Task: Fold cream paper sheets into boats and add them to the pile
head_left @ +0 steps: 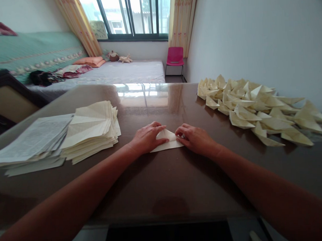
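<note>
A cream sheet of paper [169,143], folded to a peak at the top with a flat strip along its lower edge, lies on the brown table in front of me. My left hand [149,137] holds the paper's left side against the tabletop, thumb and index finger a little apart on it. At the right corner, the curled fingers and thumb of my right hand [193,137] pinch the edge. Parts of both sides of the paper are hidden under my fingers.
Left on the glossy table [163,184] are a stack of creased cream sheets [90,127] and a pile of printed papers [36,138]. Many folded paper boats [251,106] cover the right side by the wall. Beyond stand a bed [132,72] and a pink chair [175,56].
</note>
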The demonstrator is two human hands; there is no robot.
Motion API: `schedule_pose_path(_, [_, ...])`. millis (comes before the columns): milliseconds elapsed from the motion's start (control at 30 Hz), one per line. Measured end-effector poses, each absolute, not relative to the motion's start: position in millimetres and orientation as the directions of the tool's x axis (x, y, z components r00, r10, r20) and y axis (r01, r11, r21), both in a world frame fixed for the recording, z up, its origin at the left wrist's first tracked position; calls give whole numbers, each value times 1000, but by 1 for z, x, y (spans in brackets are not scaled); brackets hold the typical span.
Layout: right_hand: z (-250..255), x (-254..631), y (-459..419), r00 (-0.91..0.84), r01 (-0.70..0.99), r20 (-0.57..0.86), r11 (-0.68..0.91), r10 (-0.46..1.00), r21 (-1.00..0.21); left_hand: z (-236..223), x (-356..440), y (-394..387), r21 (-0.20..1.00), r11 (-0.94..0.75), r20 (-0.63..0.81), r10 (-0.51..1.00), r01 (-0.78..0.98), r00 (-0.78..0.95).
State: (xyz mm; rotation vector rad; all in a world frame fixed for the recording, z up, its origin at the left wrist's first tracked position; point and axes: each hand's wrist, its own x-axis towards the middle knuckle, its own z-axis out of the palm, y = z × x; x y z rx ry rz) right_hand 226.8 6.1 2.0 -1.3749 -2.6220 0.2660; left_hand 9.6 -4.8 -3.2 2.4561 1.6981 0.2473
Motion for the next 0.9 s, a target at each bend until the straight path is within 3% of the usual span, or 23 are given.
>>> schedule_pose_path(133, [1,227,7,-567,787,72,566,820,-245,-3,8,0,272,-296,8,952,916,305])
schedule_pose_path(300, [-1,229,9,-565,766,103,567,819,-302,-4,4,8,421,-311,78,948,852,308])
schedule_pose_path(533, [-6,229,12,-550,743,134,556,825,-374,-7,3,11,797,-161,42,976,582,212])
schedule_pose_path(633, [-8,229,14,-554,730,139,559,821,-392,-8,7,9,810,-165,77,981,563,177])
schedule_pose_path(900, [-7,228,14,-509,740,172,531,843,-413,-4,16,-2,688,-267,84,953,674,292])
